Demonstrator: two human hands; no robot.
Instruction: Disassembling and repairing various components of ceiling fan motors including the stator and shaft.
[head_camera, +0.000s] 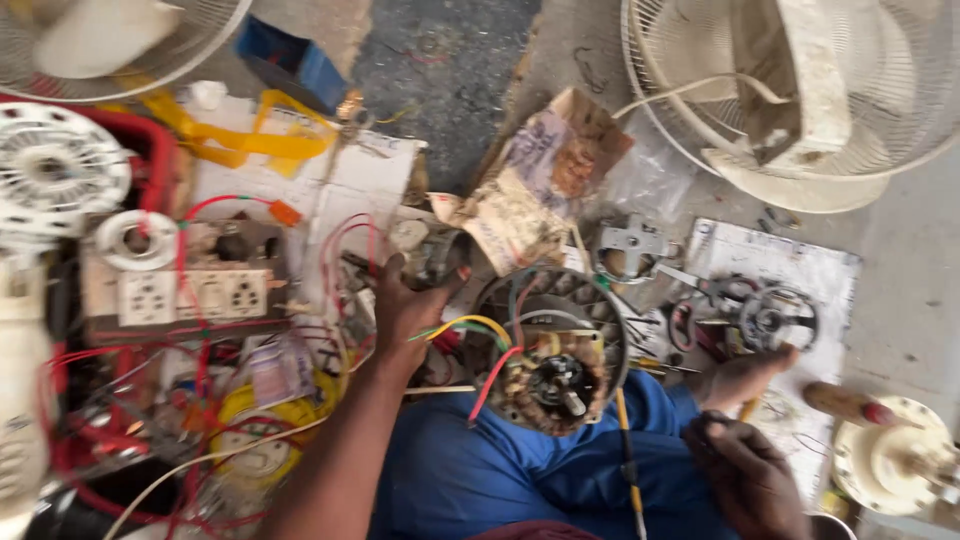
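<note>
- We see a fan motor (553, 378) resting on our lap, propped on the blue cloth (520, 470) of our clothing near the centre of the scene, its copper windings and shaft facing up so the coloured wires (478, 330) fan out towards the left hand.
- Our left hand (408, 305) reaches away from us to the clutter just beyond the motor, fingers (392, 270) spread and curled over a dark round part (440, 255); whether they actually grip it we cannot tell through the blur.
- Our right hand (745, 375) lies to the right of the motor, fingers loosely together and pointing towards a small black wheel-like part (778, 318) on a white sheet (800, 265); it appears to hold nothing.
- A torn cardboard packet (545, 175), brown and pale with a faded printed face, lies open on the floor beyond the motor, likely serving as a parts wrapper.
- At far left a cream switch-and-socket board (190, 295) sits on a wooden block, red wires looping over it.
- A pale fan guard (800, 90) lies far right; a blue box (290, 55) sits far centre-left.
</note>
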